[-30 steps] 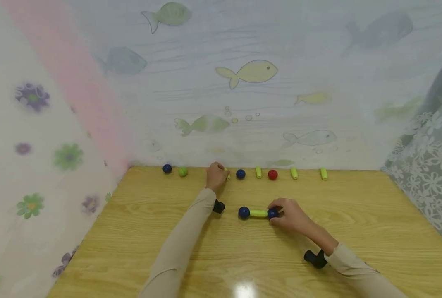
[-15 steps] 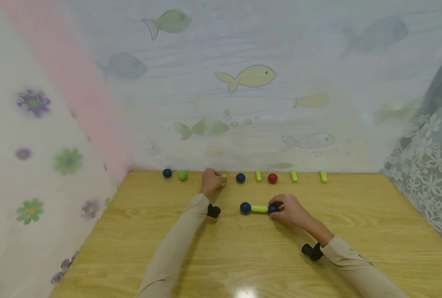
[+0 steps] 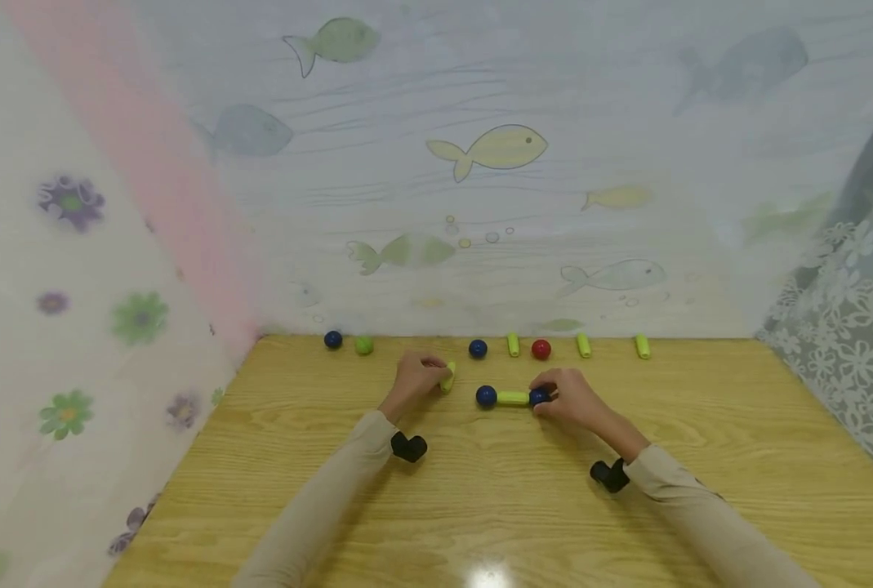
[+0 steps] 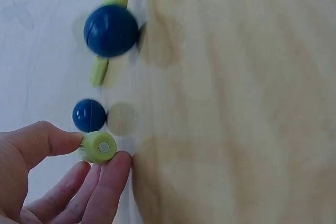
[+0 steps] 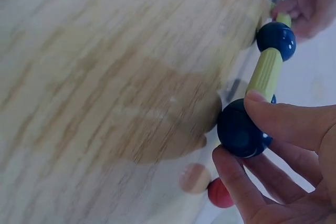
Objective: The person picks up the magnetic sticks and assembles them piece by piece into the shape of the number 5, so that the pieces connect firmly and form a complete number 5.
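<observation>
Between thumb and fingers my left hand [image 3: 416,382] pinches a yellow-green magnetic rod [image 4: 100,147]; a round metal disc shows in its end. My right hand [image 3: 572,398] grips the right-hand blue ball [image 5: 241,128] of a joined piece. In that piece a second yellow-green rod [image 3: 513,398] runs level from the gripped ball to another blue ball [image 3: 486,397] at its left end. The left hand's rod is a short way left of this ball, apart from it in the head view.
Along the table's [image 3: 509,490] back edge lie a blue ball [image 3: 333,339], a green ball [image 3: 363,345], another blue ball [image 3: 478,349], a red ball [image 3: 541,349] and several loose rods [image 3: 584,345]. A fish-patterned wall [image 3: 495,269] rises behind them.
My left hand has drawn the rod back from the row at the rear toward the joined piece. My right hand, still holding its ball, has moved slightly farther from me with the piece.
</observation>
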`<state>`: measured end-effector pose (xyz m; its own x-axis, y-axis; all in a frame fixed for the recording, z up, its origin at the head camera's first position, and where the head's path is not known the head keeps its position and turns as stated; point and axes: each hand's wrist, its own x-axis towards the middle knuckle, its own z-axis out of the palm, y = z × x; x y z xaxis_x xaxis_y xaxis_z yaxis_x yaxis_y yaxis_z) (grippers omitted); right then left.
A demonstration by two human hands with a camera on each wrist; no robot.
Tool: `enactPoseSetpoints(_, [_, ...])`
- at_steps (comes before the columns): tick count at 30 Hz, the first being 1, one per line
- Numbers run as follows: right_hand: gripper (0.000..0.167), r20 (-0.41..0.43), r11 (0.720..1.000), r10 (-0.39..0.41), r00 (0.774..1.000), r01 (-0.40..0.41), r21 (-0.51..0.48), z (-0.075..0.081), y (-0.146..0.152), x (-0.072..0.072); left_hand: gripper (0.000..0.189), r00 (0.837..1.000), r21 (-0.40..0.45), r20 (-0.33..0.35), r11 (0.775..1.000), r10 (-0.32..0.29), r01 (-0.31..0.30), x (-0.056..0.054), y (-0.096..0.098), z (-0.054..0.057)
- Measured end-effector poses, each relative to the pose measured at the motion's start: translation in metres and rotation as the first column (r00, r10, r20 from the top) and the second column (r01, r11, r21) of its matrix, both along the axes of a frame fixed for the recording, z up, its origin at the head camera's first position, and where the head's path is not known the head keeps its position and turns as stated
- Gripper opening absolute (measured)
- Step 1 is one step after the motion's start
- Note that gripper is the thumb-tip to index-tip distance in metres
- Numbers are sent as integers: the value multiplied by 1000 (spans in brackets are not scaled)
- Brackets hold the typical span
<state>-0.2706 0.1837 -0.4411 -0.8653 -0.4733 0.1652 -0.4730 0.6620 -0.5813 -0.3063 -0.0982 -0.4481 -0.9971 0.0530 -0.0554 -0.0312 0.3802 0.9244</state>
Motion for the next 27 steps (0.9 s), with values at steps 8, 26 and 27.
enactPoseSetpoints(8, [29, 33, 1000, 1, 999, -1, -5, -1, 1, -7, 18, 993, 103, 91, 993, -71, 61, 36, 2, -3])
enactPoseSetpoints(26, [29, 66, 1000, -13, 998, 15, -25, 2, -2, -8, 29, 966, 330, 198, 940, -164, 92, 71, 15, -4])
enactPoseSetpoints(27, [29, 62, 1000, -8, 998, 10, -27, 2, -2, -8, 28, 967, 331, 198, 940, -160, 88, 70, 17, -4])
